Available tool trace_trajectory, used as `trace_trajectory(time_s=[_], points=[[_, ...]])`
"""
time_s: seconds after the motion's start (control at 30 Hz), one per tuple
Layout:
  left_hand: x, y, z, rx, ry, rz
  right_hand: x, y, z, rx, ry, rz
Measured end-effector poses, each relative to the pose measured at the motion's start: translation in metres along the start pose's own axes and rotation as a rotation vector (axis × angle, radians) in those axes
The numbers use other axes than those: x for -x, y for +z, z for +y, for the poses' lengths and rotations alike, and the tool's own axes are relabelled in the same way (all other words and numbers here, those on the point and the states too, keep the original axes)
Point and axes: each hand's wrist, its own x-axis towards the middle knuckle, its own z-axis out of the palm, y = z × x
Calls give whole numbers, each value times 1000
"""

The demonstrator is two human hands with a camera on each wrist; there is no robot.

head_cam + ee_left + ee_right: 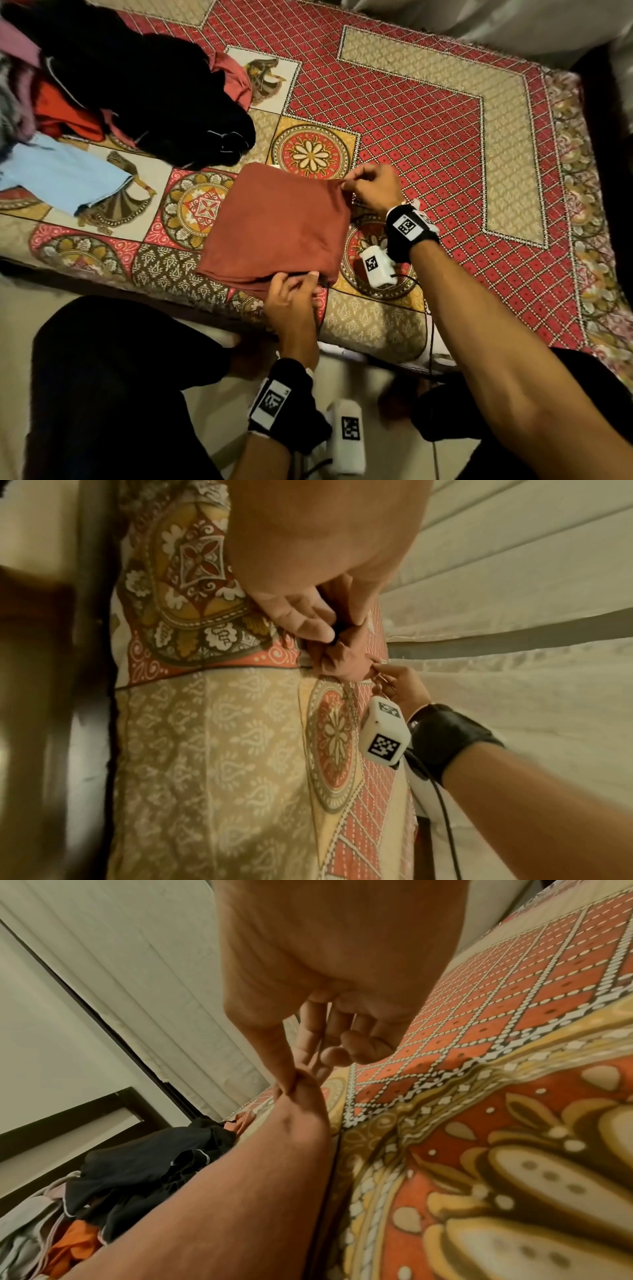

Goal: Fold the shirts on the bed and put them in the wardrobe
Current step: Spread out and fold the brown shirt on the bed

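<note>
A: Right hand (371, 186) pinches the far right corner of the red shirt (277, 226), thumb and fingers together on the cloth; left hand (291, 296) pinches the near edge likewise.

B: And the shirt?

A: Folded square on the bed (428, 137), at its near edge; pile (137, 99) far left.

B: Risks?

A: Uneven lifting could slide the layers; the fold opens; or it slips off the near edge.

Warm, dim indoor light; head view darkens and bends at its edges; wrist views soft, blurred at left, palms out of focus.
</note>
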Motion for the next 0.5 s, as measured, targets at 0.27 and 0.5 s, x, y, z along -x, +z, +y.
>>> trace_trajectory(time_s=[0.27, 0.5], points=[[-2, 6, -3, 105, -52, -195, -4, -1, 14, -112, -59, -52], [-13, -5, -17, -280, -59, -281, -7, 3, 18, -63, -9, -78]])
